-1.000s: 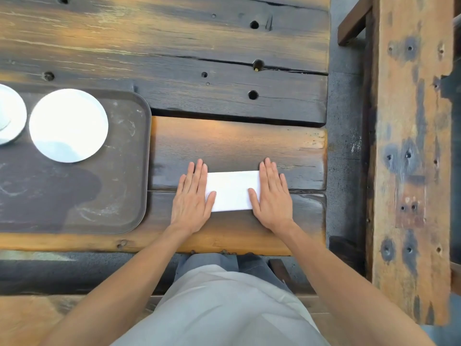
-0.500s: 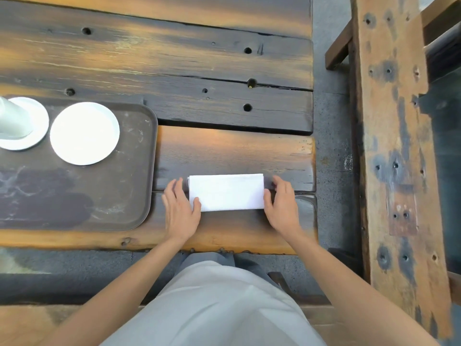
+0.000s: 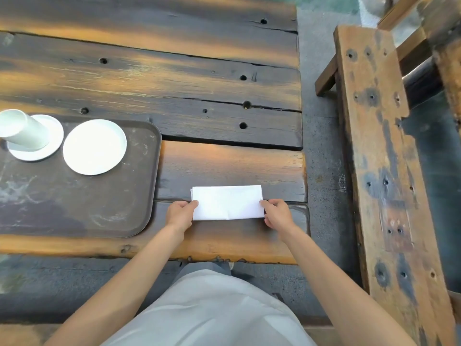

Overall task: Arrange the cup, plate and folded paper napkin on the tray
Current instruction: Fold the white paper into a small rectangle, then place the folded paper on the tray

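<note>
Left hand (image 3: pixel 180 215) and right hand (image 3: pixel 277 214) pinch the short ends of the folded paper napkin (image 3: pixel 227 202), lower centre on the wooden table (image 3: pixel 224 71), likely to lift it flat toward the tray (image 3: pixel 74 208) at left, where cup (image 3: pixel 22 129) and plate (image 3: pixel 94 147) sit.

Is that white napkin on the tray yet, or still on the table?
Still on the table. The napkin lies on bare wood right of the tray, both hands pinching its ends.

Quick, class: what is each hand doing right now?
Left hand: pinching the napkin's left end.
Right hand: pinching its right end.
</note>
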